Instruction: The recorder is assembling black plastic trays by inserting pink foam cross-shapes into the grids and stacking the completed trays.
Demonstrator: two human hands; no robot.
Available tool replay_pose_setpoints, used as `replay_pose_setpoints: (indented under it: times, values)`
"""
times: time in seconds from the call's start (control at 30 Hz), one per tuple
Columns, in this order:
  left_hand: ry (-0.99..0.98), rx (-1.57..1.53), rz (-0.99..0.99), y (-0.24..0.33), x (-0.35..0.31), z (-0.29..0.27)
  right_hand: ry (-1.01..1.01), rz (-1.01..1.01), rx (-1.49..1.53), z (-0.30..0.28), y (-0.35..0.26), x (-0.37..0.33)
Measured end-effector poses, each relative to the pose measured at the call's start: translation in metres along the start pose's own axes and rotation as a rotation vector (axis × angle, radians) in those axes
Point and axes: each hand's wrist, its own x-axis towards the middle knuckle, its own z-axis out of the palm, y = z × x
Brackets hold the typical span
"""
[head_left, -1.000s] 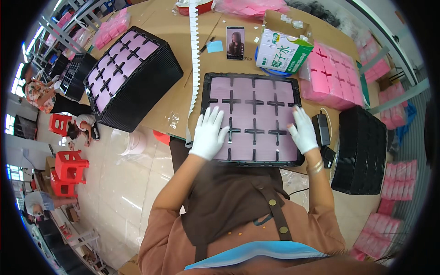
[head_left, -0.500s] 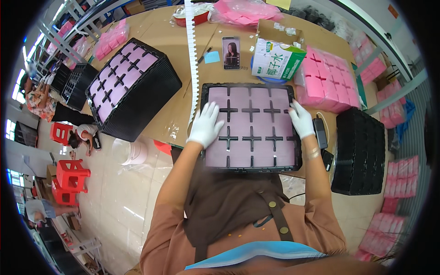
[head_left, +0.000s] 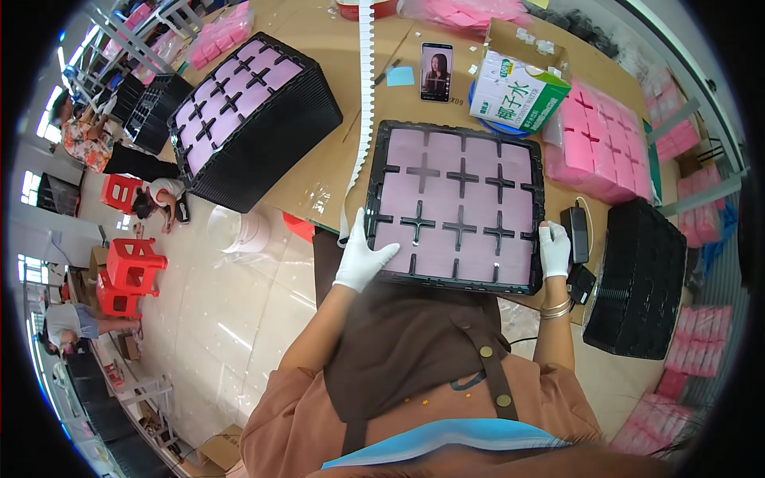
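Note:
In front of me on the table lies a black plastic tray (head_left: 373,263), its compartments covered with lilac sheets (head_left: 478,207) between black cross-shaped dividers. My left hand (head_left: 362,256), in a white glove, touches the tray's near left edge. Its fingers are stretched along the side, with the thumb spread out over the rim. At the near right edge, my right hand (head_left: 555,250), also gloved in white, has its fingers bent round the rim. What the fingertips do under the edge is hidden.
A tall stack of black trays (head_left: 267,143) stands at the left, another stack (head_left: 637,279) at the right. Bagged pink pieces (head_left: 598,147), a carton (head_left: 518,92), a phone (head_left: 436,72) and a white toothed strip (head_left: 366,95) lie beyond. A power adapter (head_left: 578,235) sits beside my right hand.
Both hands have slid along the tray's sides toward its near corners. My right fingers have become more bent. The whole view has shifted, with the table appearing farther right and up.

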Motion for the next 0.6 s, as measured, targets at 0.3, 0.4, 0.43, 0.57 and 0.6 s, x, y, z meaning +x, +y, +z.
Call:
replay_pose_setpoints:
  times: [0.3, 0.4, 0.43, 0.57, 0.6]
  values:
    - [0.008, -0.535, 0.047, 0.004, -0.009, -0.012, 0.15, -0.141, 0.401, -0.048, -0.078, -0.02]
    - [0.196, -0.707, 0.189, 0.034, -0.021, -0.03, 0.001, -0.183, 0.688, -0.072, -0.118, -0.026]
    - [0.232, -0.768, 0.184, 0.036, -0.021, -0.042, -0.074, -0.237, 0.783, -0.077, -0.134, -0.027]
    - [0.448, -0.735, 0.211, 0.051, -0.009, -0.12, -0.211, -0.237, 0.933, -0.065, -0.151, -0.014]
    - [0.495, -0.745, 0.254, 0.06, 0.002, -0.141, -0.144, -0.267, 0.868, -0.058, -0.15, -0.011]
